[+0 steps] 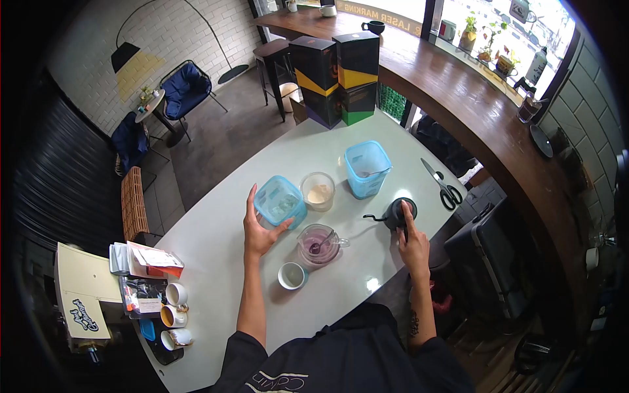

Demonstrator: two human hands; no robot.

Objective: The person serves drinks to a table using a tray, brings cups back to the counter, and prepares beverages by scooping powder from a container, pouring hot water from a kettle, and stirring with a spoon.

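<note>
My left hand [261, 236] is wrapped around the near left side of a light blue plastic container [299, 217], thumb in front and fingers along the far side. Clear pieces that look like ice lie inside it. Over at the right, my right hand [414, 249] holds a small black gooseneck kettle [394, 216], its index finger stretched onto the lid. Between the hands stand a glass pitcher [319, 259] of purple liquid with a spoon in it and a glass [324, 204] with cream-coloured contents. A pale cup [292, 278] stands nearest my body.
Behind the kettle stands a second blue container [364, 188] with a spoon inside. Scissors [443, 186] lie near the right table edge. Two tall black boxes [317, 88] stand at the far end. Several mugs [175, 316] and papers [154, 259] crowd the left edge.
</note>
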